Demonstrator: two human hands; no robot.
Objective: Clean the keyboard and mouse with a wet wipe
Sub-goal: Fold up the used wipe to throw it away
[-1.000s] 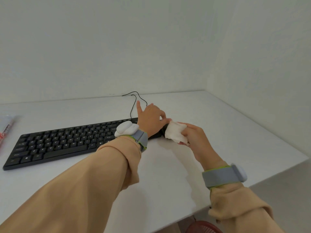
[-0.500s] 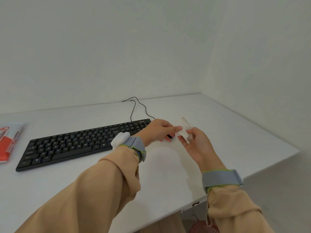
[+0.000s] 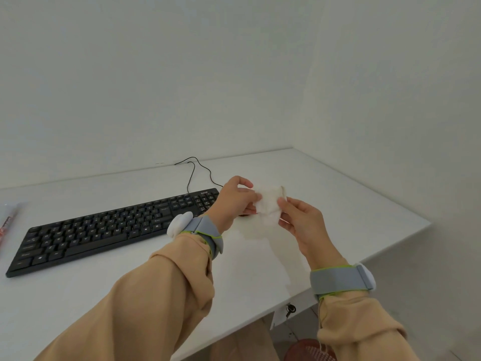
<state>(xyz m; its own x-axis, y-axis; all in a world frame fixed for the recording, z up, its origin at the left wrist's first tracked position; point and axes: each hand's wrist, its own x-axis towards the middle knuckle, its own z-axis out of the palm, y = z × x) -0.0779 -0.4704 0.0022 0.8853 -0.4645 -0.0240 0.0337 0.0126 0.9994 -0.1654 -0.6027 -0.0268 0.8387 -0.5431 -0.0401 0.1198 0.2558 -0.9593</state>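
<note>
Both hands hold a white wet wipe [image 3: 269, 201] stretched between them, lifted above the white desk [image 3: 338, 204] just beside the right end of the black keyboard [image 3: 112, 225]. The left hand [image 3: 234, 201] pinches the wipe's left edge between thumb and fingers, and the right hand [image 3: 302, 222] pinches its right edge the same way, so the sheet hangs partly opened and crumpled between the two grips. Right of the keyboard, a small dark patch shows beneath the left hand's fingers; it may be the mouse, but too little of it is visible to be sure. The keyboard lies flat on the desk, slanting away toward its right end, and thin black cables [image 3: 194, 170] run from behind that end toward the wall. Left of the keyboard, at the frame edge, lies a red and white packet [image 3: 6, 222], blurred. Each wrist wears a grey band over a tan sleeve. Below the desk's front edge, right of the keyboard, a red basket [image 3: 309, 350] stands on the floor.
</note>
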